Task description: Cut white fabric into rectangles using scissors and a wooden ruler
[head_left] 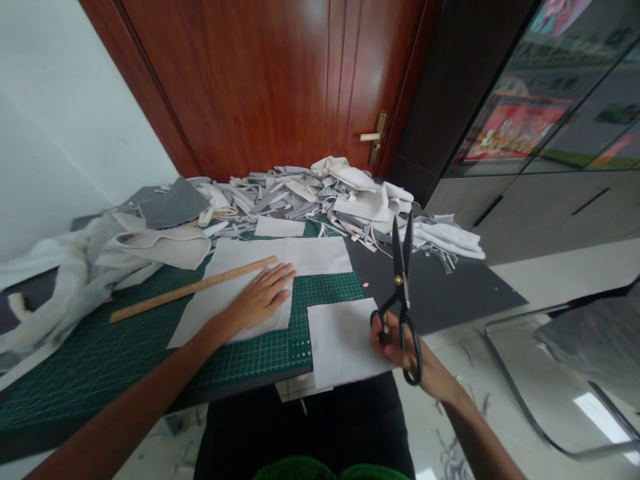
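Observation:
My left hand lies flat, fingers stretched, on a large pale fabric piece. Just above it a wooden ruler runs slantwise across the same cloth. In my right hand is a pair of black scissors, blades pointing up and slightly parted. Beneath the scissors, a smaller white fabric piece overhangs the table's front edge; my right fingers are close to its right side, and I cannot tell whether they touch it. A green cutting mat with grid lines lies under the cloth.
Heaped grey and white scraps line the table's back. Crumpled pale cloth is piled at left. A brown door stands behind, a glass-fronted cabinet at right. A metal-framed chair stands at right; scraps litter the floor.

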Tool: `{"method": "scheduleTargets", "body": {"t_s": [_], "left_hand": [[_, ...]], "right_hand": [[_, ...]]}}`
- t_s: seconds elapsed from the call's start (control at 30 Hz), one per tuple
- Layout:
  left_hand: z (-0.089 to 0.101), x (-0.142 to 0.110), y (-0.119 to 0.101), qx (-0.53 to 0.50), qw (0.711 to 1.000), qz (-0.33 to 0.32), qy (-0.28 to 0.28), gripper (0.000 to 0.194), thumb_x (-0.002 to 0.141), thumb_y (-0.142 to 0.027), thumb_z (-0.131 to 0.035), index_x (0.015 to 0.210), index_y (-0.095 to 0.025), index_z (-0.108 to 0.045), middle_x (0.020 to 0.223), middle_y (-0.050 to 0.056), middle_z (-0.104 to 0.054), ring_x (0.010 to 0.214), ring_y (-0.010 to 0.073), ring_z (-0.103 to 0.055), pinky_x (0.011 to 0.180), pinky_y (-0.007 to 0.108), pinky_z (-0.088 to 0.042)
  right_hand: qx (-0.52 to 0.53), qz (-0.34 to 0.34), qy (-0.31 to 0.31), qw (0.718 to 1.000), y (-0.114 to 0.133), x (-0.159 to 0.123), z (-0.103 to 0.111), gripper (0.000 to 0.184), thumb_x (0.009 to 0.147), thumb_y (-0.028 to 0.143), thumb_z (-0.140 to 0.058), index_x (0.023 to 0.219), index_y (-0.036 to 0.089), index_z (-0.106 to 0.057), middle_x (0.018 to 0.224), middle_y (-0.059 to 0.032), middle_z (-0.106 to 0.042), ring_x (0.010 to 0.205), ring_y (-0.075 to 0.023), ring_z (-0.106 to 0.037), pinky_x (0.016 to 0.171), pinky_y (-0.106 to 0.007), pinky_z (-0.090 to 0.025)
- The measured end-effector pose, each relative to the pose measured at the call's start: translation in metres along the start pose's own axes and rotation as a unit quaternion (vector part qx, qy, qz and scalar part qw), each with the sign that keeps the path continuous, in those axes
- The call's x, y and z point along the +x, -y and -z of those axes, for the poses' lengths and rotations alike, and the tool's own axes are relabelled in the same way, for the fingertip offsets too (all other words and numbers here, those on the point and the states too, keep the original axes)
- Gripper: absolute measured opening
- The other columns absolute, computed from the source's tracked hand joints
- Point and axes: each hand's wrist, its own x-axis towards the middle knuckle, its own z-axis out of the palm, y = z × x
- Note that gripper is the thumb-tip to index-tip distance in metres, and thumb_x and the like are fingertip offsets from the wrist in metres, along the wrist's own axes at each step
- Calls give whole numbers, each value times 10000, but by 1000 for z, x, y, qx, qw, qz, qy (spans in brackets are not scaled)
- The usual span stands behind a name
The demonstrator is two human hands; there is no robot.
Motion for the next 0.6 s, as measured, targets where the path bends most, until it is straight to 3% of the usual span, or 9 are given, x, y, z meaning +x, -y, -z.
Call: {"method": "scheduleTargets", "body": {"t_s": [0.1,0.23,0.33,0.43,0.53,0.6], "left_hand": [[4,1,27,6,1000,9,-13,578,1095,-473,-278,1574,-212,-466,1670,96,-411,1584,253,-307,1303,544,-204],[9,1,58,4,1000,20,-16,615,1083,-519,-275,1579,-204,-455,1664,112,-417,1578,273,-319,1296,544,-213],[11,2,61,12,999,32,-26,599,1078,-499,-290,1556,-195,-483,1641,121,-455,1554,291,-365,1282,550,-251],[14,5,29,23,997,52,-60,550,1084,-431,-285,1479,-161,-557,1538,156,-565,1481,311,-460,1252,576,-304],[15,13,-31,-12,998,13,-61,490,1096,-391,-355,1484,-149,-529,1454,145,-610,1371,260,-543,1192,467,-413],[11,21,-73,-29,999,-19,-33,496,1085,-407,-436,1512,-161,-492,1444,140,-606,1354,263,-544,1151,441,-450]], "right_hand": [[-29,42,24,998,8,42,9,271,915,456,-665,1001,206,-601,895,-23,-575,812,-192,-504,725,-309,-377],[-14,85,42,995,6,114,20,226,850,403,-646,927,206,-566,806,0,-587,705,-158,-471,671,-294,-359],[-9,102,31,994,-1,168,25,237,755,359,-653,899,209,-539,764,23,-588,641,-130,-450,620,-275,-343],[42,86,-2,995,-13,212,23,280,714,355,-642,923,211,-523,717,57,-544,592,-106,-413,558,-251,-305],[134,60,-12,989,-26,243,16,327,709,388,-618,961,225,-487,703,80,-508,535,-82,-348,509,-232,-248],[170,57,-24,984,-34,255,15,350,702,406,-623,966,236,-468,713,83,-504,518,-75,-317,492,-220,-231]]}}
